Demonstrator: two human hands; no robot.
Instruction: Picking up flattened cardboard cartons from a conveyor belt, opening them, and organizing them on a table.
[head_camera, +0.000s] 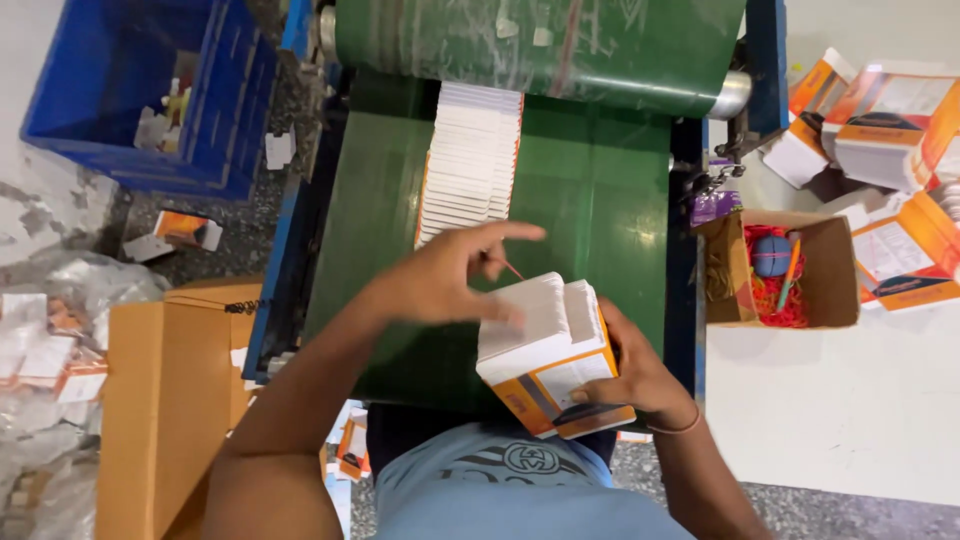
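At the lower centre of the frame, the right hand (640, 375) clasps a bundle of flat cartons (545, 350) over the green belt (600, 190) while the left hand (450, 280), fingers loosely spread, presses its top, squaring it; binding likely follows.

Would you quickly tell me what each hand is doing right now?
Left hand: open, fingers resting on top of the bundle of flat cartons, a thin red band by the fingers.
Right hand: closed around the bundle, gripping it from the side and below.

Grey speckled floor (250, 215), blue crate (140, 90), white table (840, 410).
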